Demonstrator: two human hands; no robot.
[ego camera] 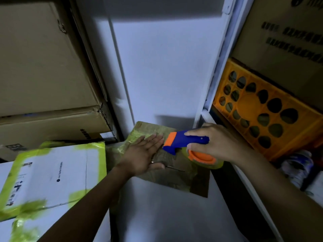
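We pressed our left hand (146, 155) flat on the cardboard box (174, 179) at frame centre; our right hand (221, 144) gripped the tape dispenser (185, 141), nose pointing left, just beside that flat hand.

One wide-angle head camera looks forward and down, close over the taped carton (171, 177).

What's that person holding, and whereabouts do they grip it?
The right hand grips a tape dispenser by its blue handle. The left hand holds nothing; it presses flat on the taped parcel.
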